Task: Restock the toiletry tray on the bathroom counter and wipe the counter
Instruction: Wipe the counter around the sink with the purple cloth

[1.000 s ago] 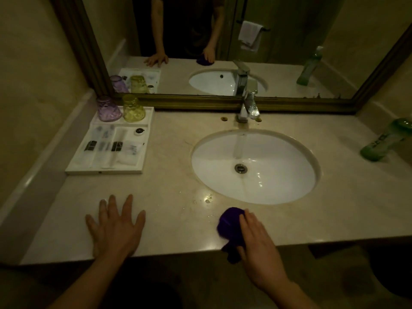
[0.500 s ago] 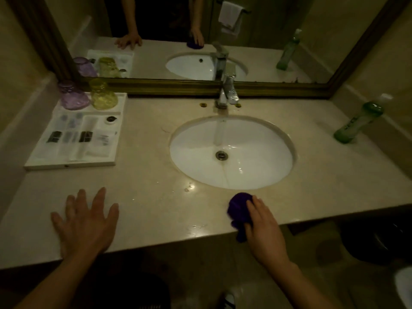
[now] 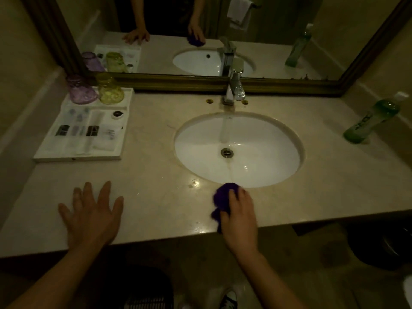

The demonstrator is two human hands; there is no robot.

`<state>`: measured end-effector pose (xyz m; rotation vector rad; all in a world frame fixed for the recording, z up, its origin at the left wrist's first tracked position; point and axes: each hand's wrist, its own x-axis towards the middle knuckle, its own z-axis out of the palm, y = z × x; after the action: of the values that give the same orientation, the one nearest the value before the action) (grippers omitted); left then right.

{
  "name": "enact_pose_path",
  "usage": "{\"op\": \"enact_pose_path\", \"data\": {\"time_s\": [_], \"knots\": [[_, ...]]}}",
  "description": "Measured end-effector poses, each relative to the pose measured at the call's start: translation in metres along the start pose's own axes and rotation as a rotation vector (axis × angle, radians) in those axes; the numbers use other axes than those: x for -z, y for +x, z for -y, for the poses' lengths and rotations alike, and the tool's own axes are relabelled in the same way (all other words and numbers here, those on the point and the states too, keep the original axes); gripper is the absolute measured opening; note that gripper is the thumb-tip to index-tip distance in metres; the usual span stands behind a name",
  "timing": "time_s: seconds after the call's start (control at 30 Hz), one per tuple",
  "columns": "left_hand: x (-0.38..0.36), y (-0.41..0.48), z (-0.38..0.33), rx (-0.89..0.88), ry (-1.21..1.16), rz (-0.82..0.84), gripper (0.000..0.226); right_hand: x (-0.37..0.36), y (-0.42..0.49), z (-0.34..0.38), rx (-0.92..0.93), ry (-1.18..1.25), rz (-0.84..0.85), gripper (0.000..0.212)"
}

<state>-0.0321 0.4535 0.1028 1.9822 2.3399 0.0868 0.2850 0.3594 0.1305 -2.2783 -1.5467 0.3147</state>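
Purple cloth (image 3: 224, 198), bunched and soft, lower centre on the counter (image 3: 156, 175) just at the sink (image 3: 238, 148) front rim. Right hand (image 3: 239, 210) fingers clenched on the cloth. Left hand (image 3: 91, 216) flat, fingers released and spread, on polished beige stone. White rectangular toiletry tray (image 3: 77, 156), upper left, holds sachets, purple cup (image 3: 81, 90), yellow cup (image 3: 110, 90). Green bottle (image 3: 371, 121) far right.
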Motion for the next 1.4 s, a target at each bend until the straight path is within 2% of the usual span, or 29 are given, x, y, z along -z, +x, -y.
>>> {"op": "enact_pose_path", "data": {"time_s": [0.1, 0.17, 0.23, 0.3, 0.4, 0.53, 0.63, 0.7, 0.83, 0.87, 0.93, 1.03, 1.3, 1.4], "knots": [[0.0, 0.0, 0.002, 0.004, -0.013, 0.002, 0.072, -0.026, -0.033, 0.046, 0.368, -0.008, 0.106, 0.067], [0.001, -0.001, 0.001, 0.002, -0.014, -0.002, 0.068, -0.024, -0.037, 0.041, 0.544, -0.06, 0.192, 0.07], [0.001, -0.002, 0.001, -0.002, -0.002, 0.007, 0.064, -0.015, -0.016, 0.014, 0.475, -0.039, 0.182, 0.067], [0.0, -0.001, 0.001, 0.005, 0.007, 0.005, 0.065, -0.01, 0.014, -0.003, 0.294, 0.019, 0.106, 0.061], [0.001, 0.0, -0.001, 0.006, -0.004, -0.011, 0.067, -0.02, 0.055, 0.023, 0.163, 0.05, 0.071, 0.058], [0.002, 0.0, -0.002, 0.007, -0.001, 0.007, 0.06, -0.036, 0.05, 0.056, 0.366, 0.007, 0.122, 0.061], [0.001, -0.001, -0.002, 0.0, 0.008, 0.006, 0.059, -0.022, 0.022, 0.021, 0.498, -0.078, 0.178, 0.066], [-0.001, -0.001, -0.002, -0.001, 0.006, 0.008, 0.06, -0.01, 0.025, -0.01, 0.462, -0.112, 0.151, 0.065], [-0.002, 0.001, -0.003, 0.012, 0.017, 0.026, 0.067, 0.0, 0.039, -0.01, 0.168, -0.081, 0.062, 0.062], [-0.002, 0.0, -0.003, 0.012, 0.013, 0.02, 0.068, -0.004, 0.034, 0.0, 0.177, -0.087, 0.047, 0.065], [-0.003, 0.0, -0.001, -0.006, -0.004, -0.006, 0.068, -0.013, 0.017, 0.012, 0.306, -0.103, 0.079, 0.067], [-0.008, 0.003, 0.004, -0.039, -0.022, -0.035, 0.069, -0.005, 0.009, -0.011, 0.473, -0.166, 0.145, 0.064], [-0.032, 0.017, 0.02, -0.031, -0.048, 0.015, 0.064, 0.052, 0.016, -0.116, 0.123, -0.155, 0.033, 0.063], [-0.034, 0.02, 0.022, -0.045, -0.075, 0.024, 0.068, 0.067, 0.045, -0.146, -0.036, -0.081, -0.103, 0.058]]}}
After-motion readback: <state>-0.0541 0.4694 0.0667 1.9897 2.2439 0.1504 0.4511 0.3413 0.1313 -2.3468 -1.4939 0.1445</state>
